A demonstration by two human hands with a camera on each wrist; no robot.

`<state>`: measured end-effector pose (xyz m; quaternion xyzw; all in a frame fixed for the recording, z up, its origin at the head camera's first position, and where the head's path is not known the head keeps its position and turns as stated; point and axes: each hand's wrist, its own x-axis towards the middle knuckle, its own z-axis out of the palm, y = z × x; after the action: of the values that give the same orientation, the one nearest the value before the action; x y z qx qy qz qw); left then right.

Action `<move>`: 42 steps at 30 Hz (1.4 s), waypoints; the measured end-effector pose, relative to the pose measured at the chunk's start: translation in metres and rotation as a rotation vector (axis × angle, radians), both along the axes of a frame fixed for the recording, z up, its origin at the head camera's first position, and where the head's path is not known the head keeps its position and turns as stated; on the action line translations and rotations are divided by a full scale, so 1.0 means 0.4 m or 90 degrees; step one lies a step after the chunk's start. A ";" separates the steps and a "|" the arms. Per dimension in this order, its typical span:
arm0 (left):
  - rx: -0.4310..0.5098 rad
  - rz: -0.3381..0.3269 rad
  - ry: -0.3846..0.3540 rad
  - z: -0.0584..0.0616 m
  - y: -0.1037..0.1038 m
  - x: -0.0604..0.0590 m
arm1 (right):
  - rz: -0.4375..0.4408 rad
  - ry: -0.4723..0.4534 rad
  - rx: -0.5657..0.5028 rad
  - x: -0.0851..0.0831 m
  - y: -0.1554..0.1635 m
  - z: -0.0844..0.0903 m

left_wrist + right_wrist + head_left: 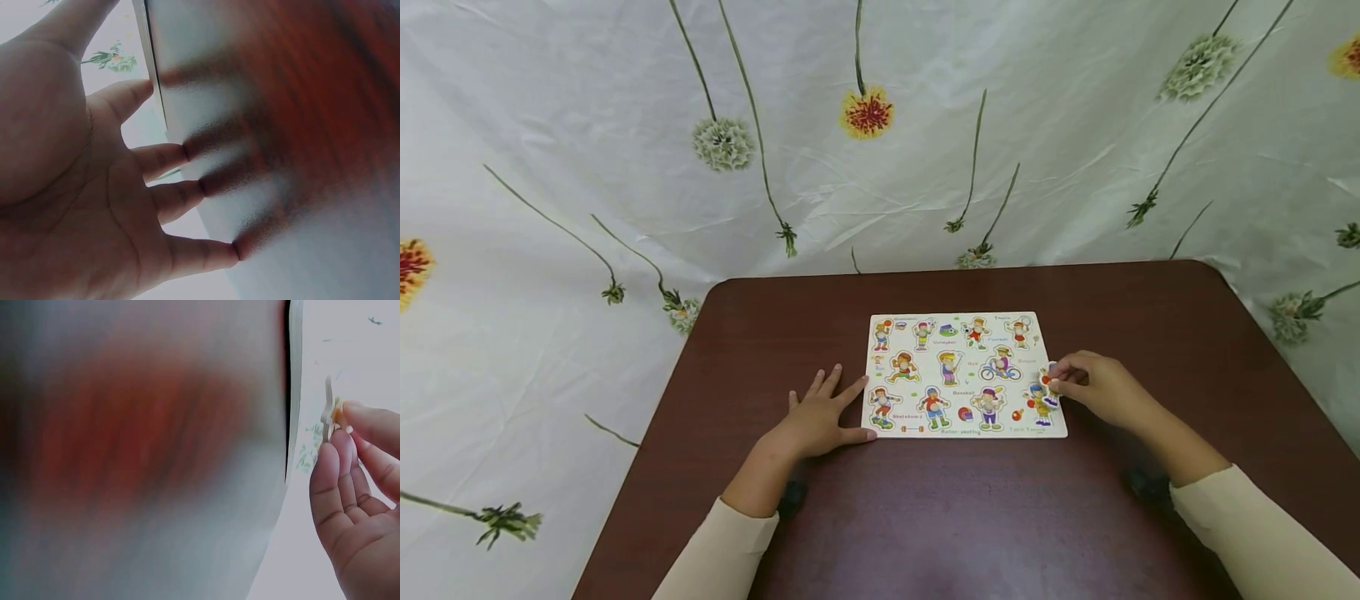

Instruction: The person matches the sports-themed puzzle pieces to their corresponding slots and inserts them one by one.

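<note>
A white wooden puzzle board (927, 377) printed with several colourful sports figures lies on the dark table. Just over its right edge my right hand (1105, 390) pinches a small figure-shaped puzzle piece (1051, 398) between thumb and fingers. In the right wrist view, the thin puzzle piece (328, 406) appears edge-on, with a yellowish knob (339, 415) at the fingertips. My left hand (820, 421) is spread flat at the board's left side, thumb and index fingertip right at its edge. Its palm and straight fingers (200, 255) show in the left wrist view, fingertips on the tabletop.
The brown table (985, 517) has rounded far corners and a glossy top. Behind it hangs a white cloth (925, 200) printed with flowers and stems. A dark object (1146, 485) shows under the right wrist, another (792, 498) beside the left.
</note>
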<state>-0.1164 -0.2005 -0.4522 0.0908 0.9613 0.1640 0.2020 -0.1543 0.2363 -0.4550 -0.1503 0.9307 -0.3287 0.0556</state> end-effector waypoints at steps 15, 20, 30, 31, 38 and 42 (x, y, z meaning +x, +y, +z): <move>-0.004 0.001 0.004 -0.002 -0.001 0.001 | 0.104 -0.051 -0.005 0.019 -0.038 -0.008; -0.007 -0.001 0.004 -0.004 0.000 0.001 | 0.116 -0.034 0.008 0.018 -0.048 -0.007; -0.008 0.001 0.002 -0.005 -0.002 -0.001 | 0.115 -0.025 0.017 0.022 -0.063 -0.006; -0.007 0.001 0.003 -0.005 -0.002 -0.001 | 0.116 -0.025 0.017 0.022 -0.063 -0.006; 0.015 0.016 -0.007 -0.004 -0.007 -0.003 | 0.095 -0.032 0.014 0.027 -0.064 -0.008; 0.043 0.040 0.013 -0.001 -0.019 -0.009 | 0.059 0.003 0.013 0.030 -0.065 -0.009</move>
<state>-0.1199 -0.2081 -0.4528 0.0690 0.9595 0.2019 0.1838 -0.1423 0.2103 -0.4585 -0.1938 0.9262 -0.3156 0.0703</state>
